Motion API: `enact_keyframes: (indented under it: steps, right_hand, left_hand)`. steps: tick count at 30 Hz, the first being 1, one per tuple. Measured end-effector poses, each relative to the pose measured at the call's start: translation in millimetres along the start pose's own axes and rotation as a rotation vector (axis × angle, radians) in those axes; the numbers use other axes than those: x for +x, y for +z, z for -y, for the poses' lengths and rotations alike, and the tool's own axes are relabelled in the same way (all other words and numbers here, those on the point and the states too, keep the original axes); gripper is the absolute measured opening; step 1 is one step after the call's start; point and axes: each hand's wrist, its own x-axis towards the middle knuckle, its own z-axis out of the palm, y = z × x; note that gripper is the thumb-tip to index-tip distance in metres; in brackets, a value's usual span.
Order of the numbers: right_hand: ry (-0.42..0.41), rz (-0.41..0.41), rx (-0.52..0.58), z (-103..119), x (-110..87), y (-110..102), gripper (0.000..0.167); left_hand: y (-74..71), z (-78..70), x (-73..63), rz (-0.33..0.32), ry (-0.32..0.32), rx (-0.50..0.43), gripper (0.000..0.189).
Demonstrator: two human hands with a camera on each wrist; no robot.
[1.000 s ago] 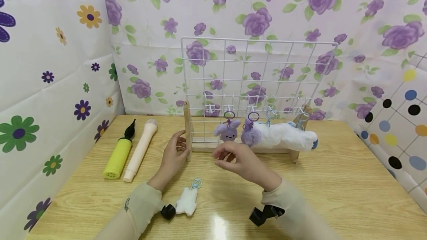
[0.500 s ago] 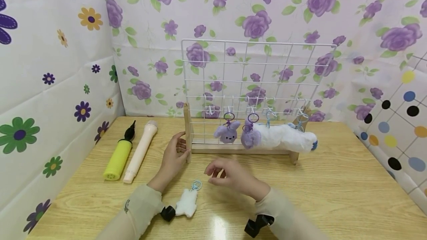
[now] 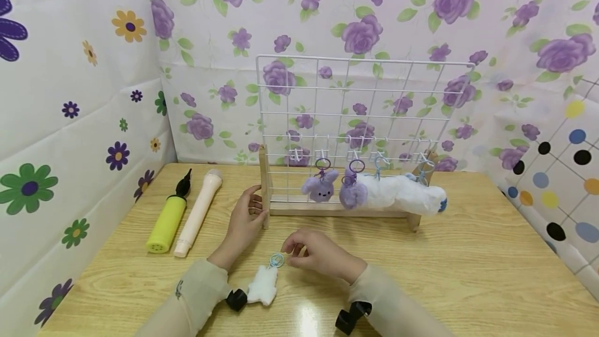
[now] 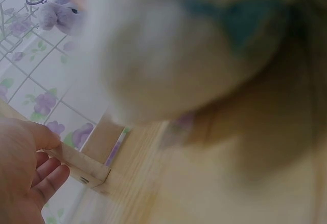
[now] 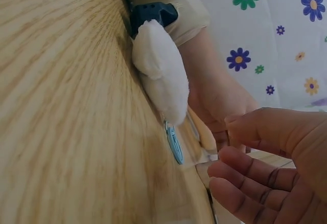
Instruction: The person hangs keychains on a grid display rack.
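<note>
My left hand (image 3: 244, 216) grips the left wooden upright (image 3: 264, 176) of a white wire grid rack, thumb in front; the left wrist view also shows this hold on the wood (image 4: 84, 166). A white plush keychain (image 3: 263, 286) lies on the table between my forearms, its light blue ring (image 3: 276, 260) towards the rack. My right hand (image 3: 318, 255) hovers just right of that ring, fingers loosely bent and holding nothing. In the right wrist view a small gap separates the fingers from the blue ring (image 5: 174, 144). Blurred white plush (image 4: 163, 55) fills much of the left wrist view.
Hanging from the rack's hooks are two purple plush keychains (image 3: 321, 187) and white plush ones (image 3: 398, 194) further right. One hook (image 3: 296, 155) at the left bears nothing. A yellow hand pump (image 3: 167, 225) and a pale pink tube (image 3: 198, 215) lie at the left.
My right hand has come down and left from in front of the hanging purple plushes to beside the blue ring. The left hand stays on the upright.
</note>
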Motion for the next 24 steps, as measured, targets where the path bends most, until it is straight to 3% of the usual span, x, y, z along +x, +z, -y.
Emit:
enact_keyframes:
  steps: [24]
  right_hand:
    - [0.080, 0.032, -0.162, -6.0, 22.3, 20.4, 0.017]
  left_hand:
    - [-0.8, -0.6, 0.2, 0.009, 0.008, 0.003, 0.061]
